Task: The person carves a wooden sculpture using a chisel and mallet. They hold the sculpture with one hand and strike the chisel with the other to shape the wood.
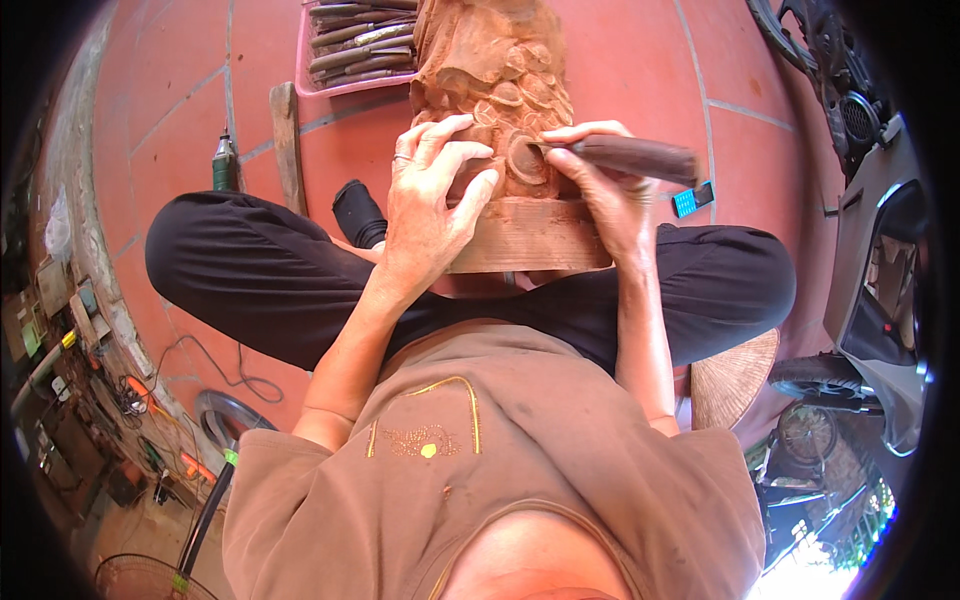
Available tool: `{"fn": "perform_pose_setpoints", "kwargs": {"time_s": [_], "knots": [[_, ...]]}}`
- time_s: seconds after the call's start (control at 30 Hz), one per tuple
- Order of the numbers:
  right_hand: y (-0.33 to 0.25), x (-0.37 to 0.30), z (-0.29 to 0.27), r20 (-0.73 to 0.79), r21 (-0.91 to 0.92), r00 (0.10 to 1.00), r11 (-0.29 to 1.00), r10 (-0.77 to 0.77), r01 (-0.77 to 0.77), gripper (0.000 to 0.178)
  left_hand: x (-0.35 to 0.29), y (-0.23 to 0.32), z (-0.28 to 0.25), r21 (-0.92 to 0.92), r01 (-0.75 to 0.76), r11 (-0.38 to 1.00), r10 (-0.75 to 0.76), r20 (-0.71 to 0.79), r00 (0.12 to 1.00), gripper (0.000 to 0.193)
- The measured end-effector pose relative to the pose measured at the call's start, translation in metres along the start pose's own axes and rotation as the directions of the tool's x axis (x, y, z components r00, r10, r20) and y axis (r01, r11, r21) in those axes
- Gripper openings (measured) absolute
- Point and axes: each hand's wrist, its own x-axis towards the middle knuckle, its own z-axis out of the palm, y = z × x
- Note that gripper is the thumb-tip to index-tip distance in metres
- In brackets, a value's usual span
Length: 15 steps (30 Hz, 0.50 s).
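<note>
In front of me a reddish-brown wood carving (525,90), cut with rounded, coin-like shapes, stands on a pale block-like base (530,240) between my legs. My right hand (612,200) grips a carving chisel (635,157) by its dark wooden handle. The handle points right, and the tip meets the carving near a round raised disc (527,158). On the carving's left side rests my left hand (425,200), its fingers apart and slightly bent, with a ring on one of them. It holds no tool.
A pink basket (303,60) full of wooden-handled chisels (365,45) stands beyond, at the left. Nearby are a wooden stick (287,145) and a green rotary power tool (224,165). A small phone (693,199) lies at right, by a woven hat (735,375) and a motorbike (880,270).
</note>
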Motion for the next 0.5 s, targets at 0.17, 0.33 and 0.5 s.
{"fn": "perform_pose_setpoints", "kwargs": {"time_s": [0.17, 0.33, 0.5], "knots": [[0.002, -0.018, -0.014, 0.087, -0.112, 0.995, 0.993, 0.051, -0.041, 0.018, -0.002, -0.002, 0.000, -0.001, 0.005, 1.000, -0.005, -0.008, 1.000, 0.022], [0.001, -0.019, -0.014, 0.114, -0.147, 0.991, 0.985, -0.076, 0.092, 0.019, -0.001, -0.002, 0.000, -0.009, -0.008, 1.000, 0.008, -0.017, 1.000, 0.022], [0.000, -0.004, 0.004, 0.166, -0.265, 0.960, 0.928, -0.224, 0.262, 0.017, -0.002, -0.003, 0.001, -0.019, -0.005, 1.000, 0.005, -0.023, 1.000, 0.023]]}}
